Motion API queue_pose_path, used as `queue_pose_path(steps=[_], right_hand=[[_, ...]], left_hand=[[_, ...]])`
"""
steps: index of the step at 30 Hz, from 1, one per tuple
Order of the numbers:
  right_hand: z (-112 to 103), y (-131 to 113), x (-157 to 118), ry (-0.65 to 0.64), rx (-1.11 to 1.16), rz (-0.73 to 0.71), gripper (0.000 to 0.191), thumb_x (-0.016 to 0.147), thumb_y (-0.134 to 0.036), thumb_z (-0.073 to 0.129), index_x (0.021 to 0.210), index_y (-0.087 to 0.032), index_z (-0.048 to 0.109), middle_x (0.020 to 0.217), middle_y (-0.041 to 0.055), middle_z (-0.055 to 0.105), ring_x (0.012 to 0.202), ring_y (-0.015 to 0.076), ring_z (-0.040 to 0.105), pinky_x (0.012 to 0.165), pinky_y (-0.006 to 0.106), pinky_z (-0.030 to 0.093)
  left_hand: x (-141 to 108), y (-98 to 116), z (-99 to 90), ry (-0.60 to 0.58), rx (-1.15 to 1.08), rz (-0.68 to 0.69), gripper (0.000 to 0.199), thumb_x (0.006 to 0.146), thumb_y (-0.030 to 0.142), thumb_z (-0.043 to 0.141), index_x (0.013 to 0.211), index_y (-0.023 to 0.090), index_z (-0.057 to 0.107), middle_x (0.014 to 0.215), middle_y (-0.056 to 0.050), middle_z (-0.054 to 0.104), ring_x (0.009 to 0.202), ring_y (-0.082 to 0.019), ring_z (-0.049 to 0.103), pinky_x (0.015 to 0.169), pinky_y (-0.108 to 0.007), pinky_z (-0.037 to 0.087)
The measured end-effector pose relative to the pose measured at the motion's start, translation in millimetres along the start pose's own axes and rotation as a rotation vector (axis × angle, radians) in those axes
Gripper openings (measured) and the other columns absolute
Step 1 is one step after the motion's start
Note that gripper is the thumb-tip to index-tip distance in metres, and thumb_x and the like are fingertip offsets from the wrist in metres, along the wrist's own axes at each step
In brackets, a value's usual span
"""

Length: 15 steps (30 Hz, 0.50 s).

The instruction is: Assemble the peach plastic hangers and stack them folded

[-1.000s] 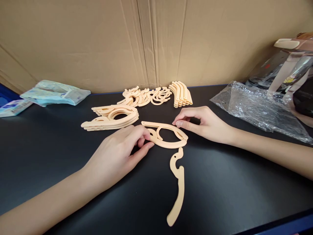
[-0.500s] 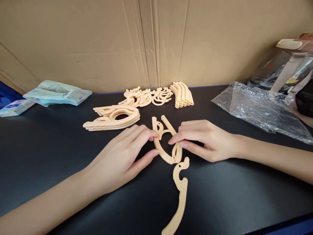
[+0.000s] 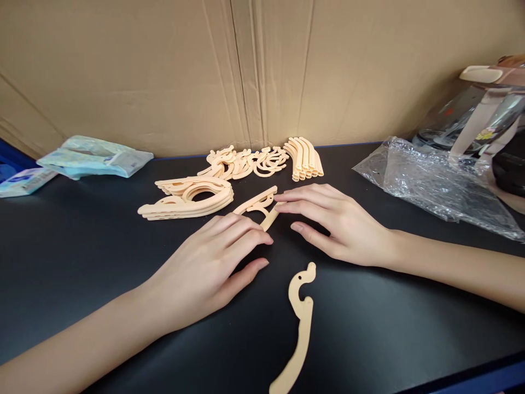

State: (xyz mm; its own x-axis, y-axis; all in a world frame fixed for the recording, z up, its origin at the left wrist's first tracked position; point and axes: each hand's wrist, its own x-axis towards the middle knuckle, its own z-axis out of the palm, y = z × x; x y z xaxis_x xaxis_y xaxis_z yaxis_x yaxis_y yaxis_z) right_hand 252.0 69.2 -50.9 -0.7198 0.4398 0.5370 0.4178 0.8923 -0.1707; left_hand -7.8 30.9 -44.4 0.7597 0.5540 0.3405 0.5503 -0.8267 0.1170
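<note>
Folding hanger: palms down
Left hand, loosely spread, covers one end; right hand, likewise, touches the other.

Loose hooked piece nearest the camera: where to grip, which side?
I'd pinch the loose hooked piece across its slim shank, just below the hook, from above and the right. It lies flat, so its long edges suit a pinch; the right hand is on that side.

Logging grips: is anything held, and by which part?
Cannot tell: the right hand only touches the hanger at its far end; the left hand covers the near end, hiding any grip.
</note>
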Motion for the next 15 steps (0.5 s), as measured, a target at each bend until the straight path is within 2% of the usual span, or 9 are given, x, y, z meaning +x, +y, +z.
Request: queue_pose_path(steps=[2,5,10,15], right_hand=[[1.9,1.5,0.0,-0.027,-0.047,0.028,0.032,0.101,-0.018,0.050,0.129,-0.008,0.060,0.132,0.0152,0.066,0.124,0.0264,0.060,0.106,0.044,0.046],[3.2,1.8,0.4,-0.057,-0.059,0.032,0.031,0.101,-0.019,0.051,0.128,-0.008,0.061,0.126,0.0146,0.068,0.118,0.0268,0.062,0.103,0.045,0.047],[2.3,1.2,0.7,-0.062,-0.027,-0.007,0.027,0.100,-0.022,0.053,0.123,-0.011,0.064,0.119,0.0131,0.070,0.110,0.0253,0.063,0.100,0.043,0.047],[0.1,-0.9,-0.3,-0.042,-0.035,-0.077,0.024,0.101,-0.021,0.052,0.119,-0.014,0.066,0.116,0.0096,0.073,0.111,0.0216,0.066,0.110,0.044,0.040]], left_hand=[[0.0,-1.1,-0.3,0.028,0.028,0.001,0.017,0.103,0.019,0.050,0.120,0.019,0.055,0.115,-0.003,0.063,0.108,-0.019,0.056,0.096,-0.031,0.041],[0.3,-2.5,-1.1,0.063,0.083,-0.047,0.020,0.103,0.021,0.050,0.123,0.018,0.055,0.118,-0.005,0.064,0.110,-0.022,0.057,0.098,-0.034,0.041],[2.5,-4.7,-2.0,-0.004,0.064,-0.093,0.039,0.104,0.039,0.049,0.137,0.018,0.051,0.132,-0.008,0.063,0.123,-0.027,0.056,0.106,-0.041,0.039],[2.8,-6.1,-1.8,-0.032,0.047,-0.086,0.040,0.105,0.042,0.046,0.137,0.019,0.052,0.135,-0.007,0.063,0.126,-0.026,0.055,0.110,-0.042,0.037]])
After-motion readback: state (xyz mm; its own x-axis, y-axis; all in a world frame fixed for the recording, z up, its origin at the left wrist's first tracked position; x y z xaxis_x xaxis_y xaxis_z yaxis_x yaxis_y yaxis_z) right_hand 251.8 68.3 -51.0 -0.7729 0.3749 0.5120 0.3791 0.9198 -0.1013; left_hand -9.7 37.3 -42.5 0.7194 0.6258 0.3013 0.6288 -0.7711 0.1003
